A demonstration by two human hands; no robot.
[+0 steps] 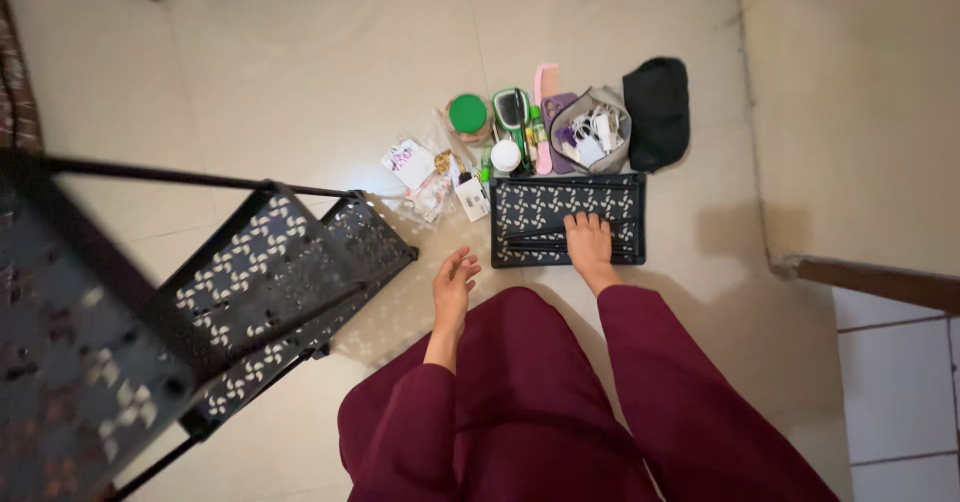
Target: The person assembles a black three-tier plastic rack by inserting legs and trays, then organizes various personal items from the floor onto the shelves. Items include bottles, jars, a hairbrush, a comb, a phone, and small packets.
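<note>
One flat black tray (pixel 566 206) with a cut-out pattern lay on the pale floor (pixel 300 72), straight ahead of the person. The right hand (pixel 588 241) rested palm-down on its near edge, fingers spread flat over a bundle of thin black rods (pixel 540 242) that lay across the tray; whether the fingers gripped them could not be told. The left hand (pixel 453 284) hovered over bare floor to the left of the tray, fingers loosely open, holding nothing.

Just beyond the tray sat a row of small things: one jar with a green lid (pixel 467 115), one green hairbrush (pixel 511 111), one white round cap (pixel 506 155), one pink comb (pixel 545 87), one grey pouch (pixel 594 132) stuffed with white cables, and one black pouch (pixel 657 111) at the far right. A heap of clear packets (pixel 432 177) lay to the left of these; their number was hard to make out.

One black rack (pixel 270 282) of the same pattern stood at the left, near the left hand, its near shelf blurred and cut off by the picture's edge. Dark red sleeves and clothing (pixel 530 402) hid the floor nearest the person. A brown ledge (pixel 880 282) ran in from the right.
</note>
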